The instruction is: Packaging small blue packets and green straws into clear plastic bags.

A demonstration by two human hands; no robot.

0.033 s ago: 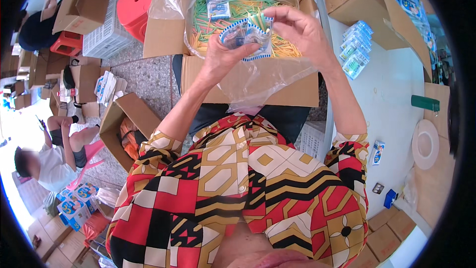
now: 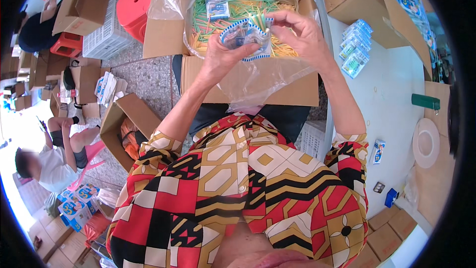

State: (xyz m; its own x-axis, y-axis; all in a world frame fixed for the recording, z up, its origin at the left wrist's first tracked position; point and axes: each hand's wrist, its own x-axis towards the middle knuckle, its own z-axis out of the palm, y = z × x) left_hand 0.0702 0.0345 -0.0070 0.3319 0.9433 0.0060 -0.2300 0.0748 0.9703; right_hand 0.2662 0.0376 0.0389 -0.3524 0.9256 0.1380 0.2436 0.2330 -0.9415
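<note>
My left hand [image 2: 225, 54] is closed around a small clear plastic packet [image 2: 243, 34] with blue-and-white striped edges, thumb across its front. A bundle of thin green and yellow sticks [image 2: 258, 20] stands out of the packet's upper end. At that bundle my right hand [image 2: 302, 34] has its thumb and index finger bent in, pinching beside the packet's edge. Both hands are over an open cardboard box [image 2: 292, 87] lined with clear plastic film [image 2: 248, 77]. Loose pastel sticks [image 2: 198, 22] fill it, and another blue-and-white packet [image 2: 217, 8] lies on them at the back.
To the right, a pale table [image 2: 382, 104] carries a row of filled packets [image 2: 355, 49], a lone packet [image 2: 378, 152] and a green object [image 2: 425, 102]. A red stool [image 2: 136, 5], white crate [image 2: 105, 25] and open carton [image 2: 129, 126] stand left. Another person [image 2: 54, 164] sits farther left.
My right hand has shifted very slightly, its fingers bending closer around the sticks at the packet's upper end. The left hand and packet look unmoved.
</note>
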